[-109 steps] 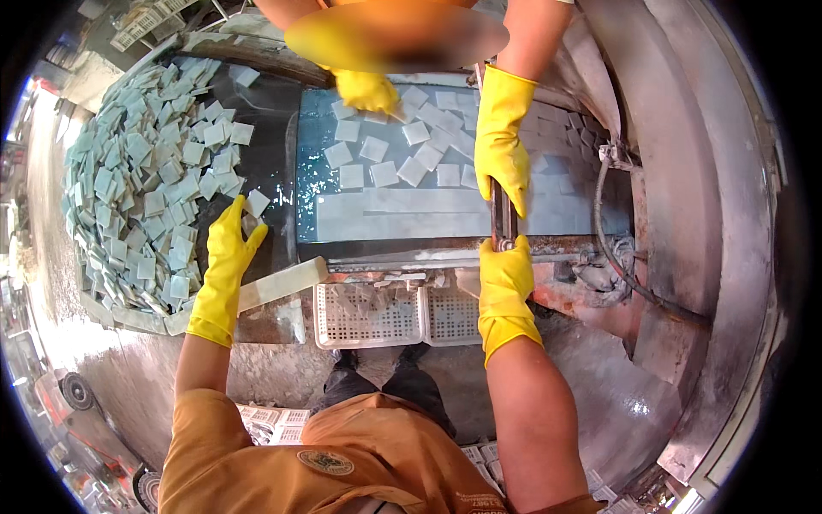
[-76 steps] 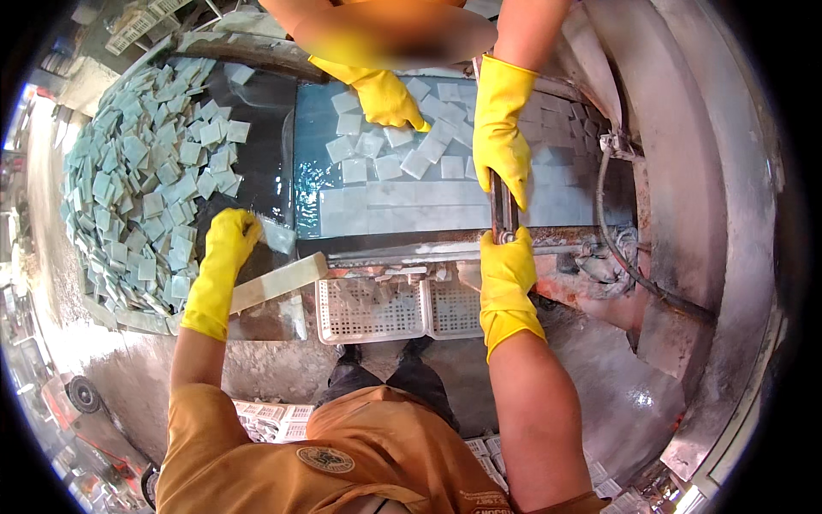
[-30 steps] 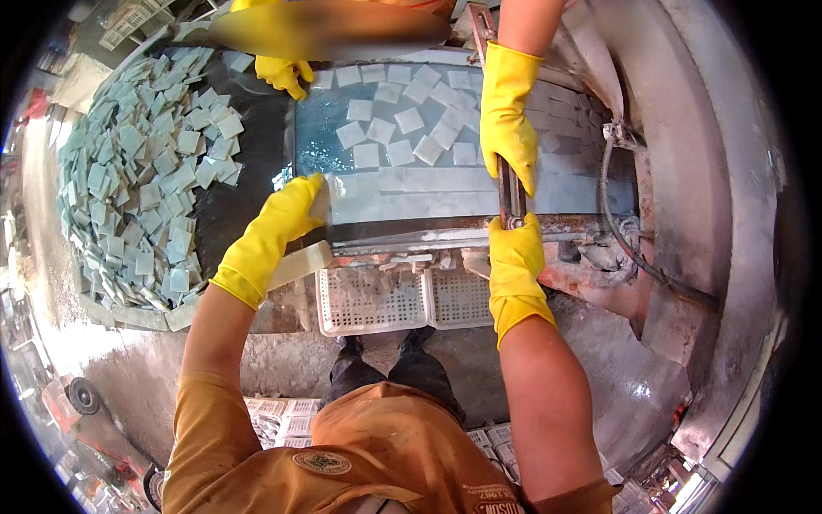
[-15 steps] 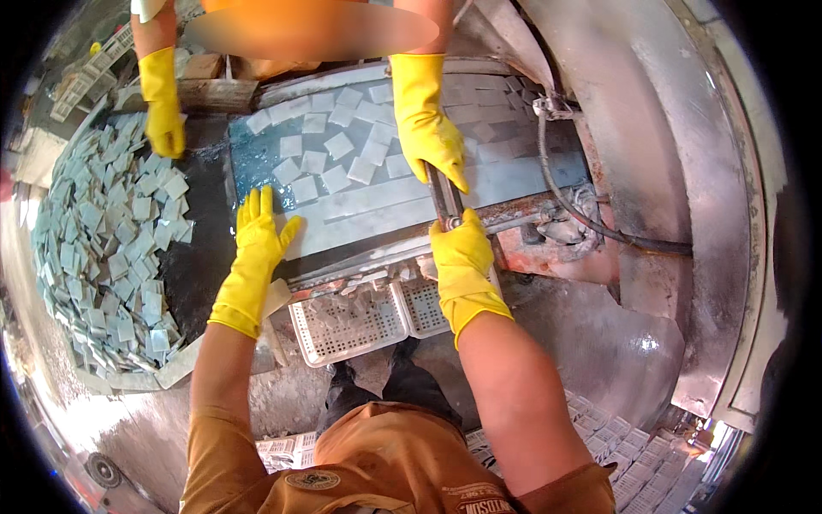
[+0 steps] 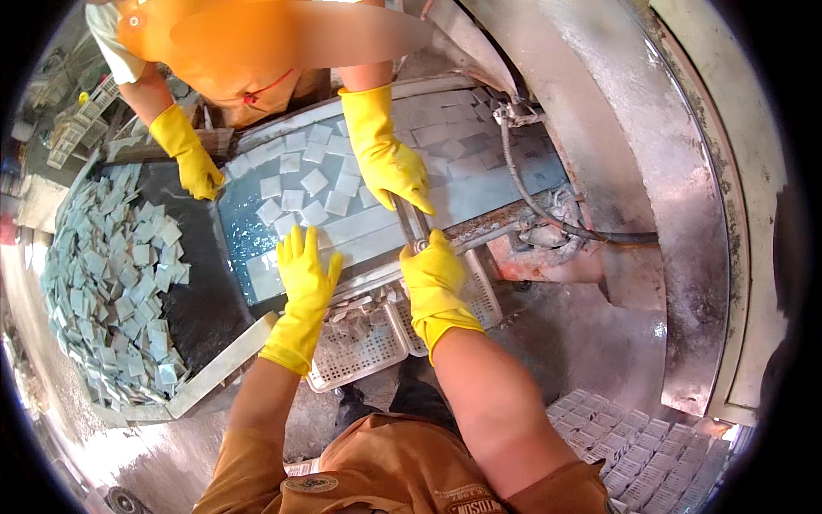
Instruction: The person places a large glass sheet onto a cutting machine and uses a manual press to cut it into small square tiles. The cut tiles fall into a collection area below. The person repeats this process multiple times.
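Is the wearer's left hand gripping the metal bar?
No, the left hand is spread over the pale tiles, apart from the metal bar.

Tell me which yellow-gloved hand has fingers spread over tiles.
Your left hand: fingers splayed over tile rows. Your right hand and the co-worker's left hand hold the metal bar; their other hand is bunched.

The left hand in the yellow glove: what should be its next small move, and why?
The yellow-gloved left hand might best reach for the heap of pale green square tiles: it is spread open, seemingly gripping nothing, and the wet blue surface shows uncovered near its left end.
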### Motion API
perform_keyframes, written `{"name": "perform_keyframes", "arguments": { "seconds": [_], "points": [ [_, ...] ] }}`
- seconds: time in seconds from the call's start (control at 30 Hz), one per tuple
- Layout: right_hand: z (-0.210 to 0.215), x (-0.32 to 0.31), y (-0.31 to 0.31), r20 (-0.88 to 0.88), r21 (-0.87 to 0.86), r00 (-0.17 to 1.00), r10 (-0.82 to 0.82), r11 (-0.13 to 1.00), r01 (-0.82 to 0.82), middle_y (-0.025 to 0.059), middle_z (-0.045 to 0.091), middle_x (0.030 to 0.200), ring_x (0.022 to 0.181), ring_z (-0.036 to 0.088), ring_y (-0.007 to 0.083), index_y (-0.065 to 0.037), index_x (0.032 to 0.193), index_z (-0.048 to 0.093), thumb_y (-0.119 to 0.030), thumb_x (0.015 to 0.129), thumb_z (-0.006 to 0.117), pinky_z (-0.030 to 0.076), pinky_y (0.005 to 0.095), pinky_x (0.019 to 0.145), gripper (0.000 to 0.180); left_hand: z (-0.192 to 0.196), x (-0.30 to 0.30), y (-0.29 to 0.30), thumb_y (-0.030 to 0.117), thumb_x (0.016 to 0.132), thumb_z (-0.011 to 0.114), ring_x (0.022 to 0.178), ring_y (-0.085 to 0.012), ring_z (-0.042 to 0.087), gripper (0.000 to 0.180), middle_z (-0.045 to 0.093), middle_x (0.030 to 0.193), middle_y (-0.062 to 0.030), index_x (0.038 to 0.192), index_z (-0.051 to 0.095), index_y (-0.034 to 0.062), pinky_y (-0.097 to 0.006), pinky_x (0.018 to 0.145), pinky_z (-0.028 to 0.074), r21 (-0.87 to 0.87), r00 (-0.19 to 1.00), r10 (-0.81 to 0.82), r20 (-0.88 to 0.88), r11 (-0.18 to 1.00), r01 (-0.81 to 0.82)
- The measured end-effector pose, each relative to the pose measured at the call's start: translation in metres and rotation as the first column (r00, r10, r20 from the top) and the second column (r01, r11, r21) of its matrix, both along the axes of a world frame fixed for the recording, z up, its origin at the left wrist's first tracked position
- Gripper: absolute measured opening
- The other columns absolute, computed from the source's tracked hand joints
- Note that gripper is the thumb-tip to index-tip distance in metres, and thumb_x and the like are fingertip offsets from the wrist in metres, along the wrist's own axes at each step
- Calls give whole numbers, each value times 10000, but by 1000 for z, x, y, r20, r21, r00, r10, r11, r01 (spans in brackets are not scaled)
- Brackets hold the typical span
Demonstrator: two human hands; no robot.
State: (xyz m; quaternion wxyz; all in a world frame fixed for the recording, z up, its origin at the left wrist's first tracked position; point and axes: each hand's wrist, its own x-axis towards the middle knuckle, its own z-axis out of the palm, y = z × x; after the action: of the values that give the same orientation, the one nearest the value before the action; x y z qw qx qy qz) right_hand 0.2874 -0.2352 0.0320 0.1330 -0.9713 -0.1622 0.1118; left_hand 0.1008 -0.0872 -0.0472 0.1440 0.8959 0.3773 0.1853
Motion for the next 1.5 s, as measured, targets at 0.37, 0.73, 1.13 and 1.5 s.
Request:
{"name": "perform_keyframes", "arguments": {
  "seconds": [0.37,0.73,1.13,1.5],
  "points": [
    [3,-3,-2,-11,92,1000,-11,996,12,199,766,1032,989,750,433,-67,1112,671,-361,843,818,590,546,841,426,-33,83,64,239,812,824,1190,-474,626,496,672,1352,-234,1240,697,22,-574,1084,470,181,969,-215,123,965,191],
    [-6,-2,-1,14,98,1000,13,995,-14,212,770,1021,959,755,432,-61,1137,678,-362,819,829,596,549,818,464,-30,81,31,392,883,771,1346,-505,520,737,568,1490,-266,1458,574,-25,-648,1174,352,264,983,-182,34,950,167],
    [1,-1,-3,7,67,1000,-8,998,7,214,772,1100,1001,758,423,-66,1180,676,-376,819,837,602,539,850,502,-6,97,25,328,822,841,1238,-438,619,699,686,1327,-221,1410,633,13,-581,1145,423,30,974,-203,100,979,201],
    [-12,3,-4,14,27,1000,-12,1000,12,188,771,1143,1018,756,421,-76,1308,672,-432,823,827,600,544,863,621,-8,128,32,275,843,821,977,-383,711,485,763,1014,-140,1274,731,72,-479,938,534,-97,956,55,287,995,-28]
  ]
}}
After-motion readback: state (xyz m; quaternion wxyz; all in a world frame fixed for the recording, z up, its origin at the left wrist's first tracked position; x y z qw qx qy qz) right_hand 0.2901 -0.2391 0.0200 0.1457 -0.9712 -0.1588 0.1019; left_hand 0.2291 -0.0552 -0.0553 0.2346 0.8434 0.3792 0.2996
